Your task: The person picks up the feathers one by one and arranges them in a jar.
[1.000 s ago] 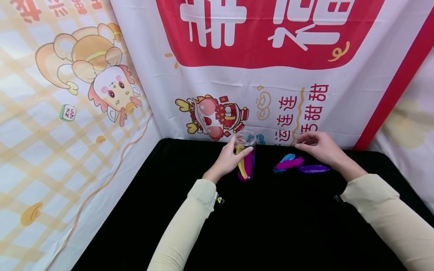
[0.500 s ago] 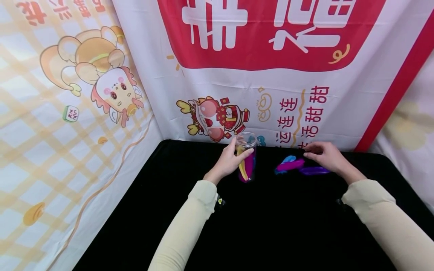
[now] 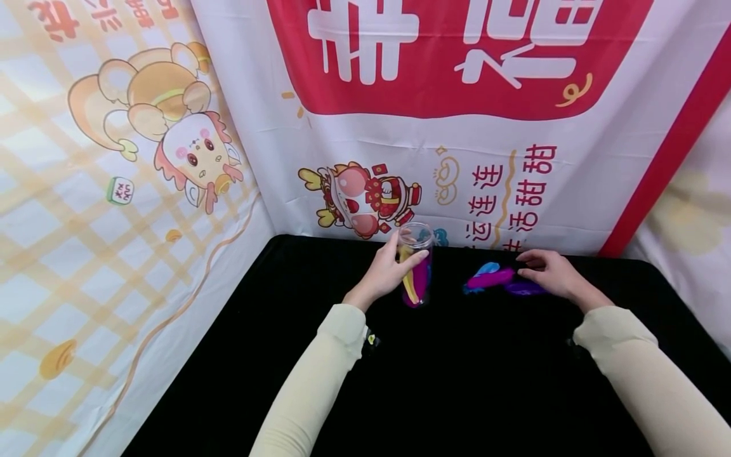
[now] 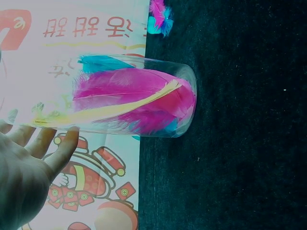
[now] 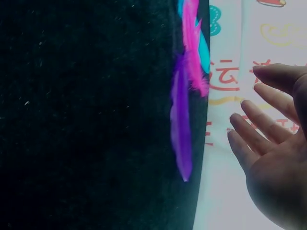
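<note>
My left hand (image 3: 381, 270) grips a clear jar (image 3: 424, 240) that stands upright and lidless, thumb across its front. Inside are magenta feathers (image 4: 122, 86), a yellow feather (image 4: 120, 109) and a blue feather (image 4: 103, 63). My right hand (image 3: 551, 274) is over a purple feather (image 5: 181, 120), holding nothing; its fingers are parted and loosely bent in the right wrist view. Left of the purple feather, a pink feather (image 3: 491, 277) lies across a light blue feather (image 3: 484, 267). In the head view the right hand hides the purple feather's right end.
A black cloth-covered table (image 3: 457, 381) carries the jar and feathers. Behind it hangs a white and red printed curtain (image 3: 354, 139) close to the table's back edge. A yellow-checked curtain (image 3: 85, 254) borders the left side.
My right hand has come down and shifted a little right, from above the pink feather to over the purple feather. The left hand and the jar have stayed in place.
</note>
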Tool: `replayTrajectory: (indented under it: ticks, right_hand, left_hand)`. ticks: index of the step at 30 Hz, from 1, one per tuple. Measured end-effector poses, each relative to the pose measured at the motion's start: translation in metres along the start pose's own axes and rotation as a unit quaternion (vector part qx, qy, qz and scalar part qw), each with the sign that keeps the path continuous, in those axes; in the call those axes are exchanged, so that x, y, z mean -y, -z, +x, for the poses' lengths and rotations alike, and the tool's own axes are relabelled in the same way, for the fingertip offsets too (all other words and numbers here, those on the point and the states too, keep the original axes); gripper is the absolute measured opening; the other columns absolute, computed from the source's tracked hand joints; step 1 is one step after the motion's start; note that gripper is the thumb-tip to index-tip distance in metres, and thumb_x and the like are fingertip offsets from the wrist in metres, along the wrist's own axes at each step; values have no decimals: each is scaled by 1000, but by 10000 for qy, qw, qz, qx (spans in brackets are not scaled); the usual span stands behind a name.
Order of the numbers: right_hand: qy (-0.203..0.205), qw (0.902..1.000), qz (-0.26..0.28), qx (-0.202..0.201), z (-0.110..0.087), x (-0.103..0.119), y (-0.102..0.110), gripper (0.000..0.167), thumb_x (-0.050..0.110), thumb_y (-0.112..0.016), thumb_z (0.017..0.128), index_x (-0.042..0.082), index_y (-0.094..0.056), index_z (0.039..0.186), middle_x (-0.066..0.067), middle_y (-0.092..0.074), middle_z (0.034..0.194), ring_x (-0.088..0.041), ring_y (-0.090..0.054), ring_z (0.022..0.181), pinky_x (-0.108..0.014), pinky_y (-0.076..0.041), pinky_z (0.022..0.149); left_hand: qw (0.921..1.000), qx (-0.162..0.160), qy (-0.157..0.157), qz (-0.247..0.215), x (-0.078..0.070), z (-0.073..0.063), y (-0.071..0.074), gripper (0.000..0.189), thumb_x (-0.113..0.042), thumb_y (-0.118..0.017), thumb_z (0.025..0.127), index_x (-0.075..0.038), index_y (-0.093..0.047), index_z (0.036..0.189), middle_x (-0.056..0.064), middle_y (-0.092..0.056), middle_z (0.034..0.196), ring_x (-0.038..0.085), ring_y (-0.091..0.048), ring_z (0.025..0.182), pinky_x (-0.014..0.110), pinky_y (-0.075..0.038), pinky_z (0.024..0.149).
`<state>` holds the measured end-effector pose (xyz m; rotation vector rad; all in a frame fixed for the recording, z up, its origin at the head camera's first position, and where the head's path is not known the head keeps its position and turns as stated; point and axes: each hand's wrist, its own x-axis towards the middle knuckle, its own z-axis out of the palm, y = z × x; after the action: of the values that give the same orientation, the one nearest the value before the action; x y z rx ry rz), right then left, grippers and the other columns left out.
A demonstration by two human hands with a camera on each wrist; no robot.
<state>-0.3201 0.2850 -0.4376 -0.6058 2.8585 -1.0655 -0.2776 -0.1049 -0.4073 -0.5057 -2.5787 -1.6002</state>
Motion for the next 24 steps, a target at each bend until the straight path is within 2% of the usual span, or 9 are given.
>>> replayTrajectory:
  ticks: [6,12,20,24]
  right_hand:
    - [121,9996,-248,115,0,-9,-6,37,14,-69,98,-8,-62,127,-33,-63,124,-49,-60,116,-61,-47,97]
    - [159,9983,-536,173,-1,-18,-10,38,15,-72,94,-9,-64,123,-31,-66,118,-47,-61,112,-60,-45,95]
    - [43,9984,-518,227,-2,-26,-13,38,16,-72,94,-9,-63,122,-31,-66,116,-47,-64,106,-58,-48,92]
    - [14,9980,-566,281,-2,-28,-14,38,16,-73,94,-7,-64,121,-28,-68,112,-41,-66,102,-53,-50,89]
  left_hand:
    - [10000,-32,35,46,1,-1,-1,73,-58,-63,96,-24,-37,155,-3,-59,140,13,-50,134,42,-39,115]
    - [10000,-25,27,23,1,0,-2,77,-59,-63,96,-22,-35,157,-3,-58,142,13,-50,135,42,-39,114]
    - [10000,-33,62,58,0,0,-1,77,-59,-62,97,-24,-33,158,-2,-54,147,13,-47,138,41,-38,115]
    - [10000,-21,76,40,0,-1,-1,76,-59,-62,97,-24,-33,158,-2,-54,147,14,-47,138,41,-38,115]
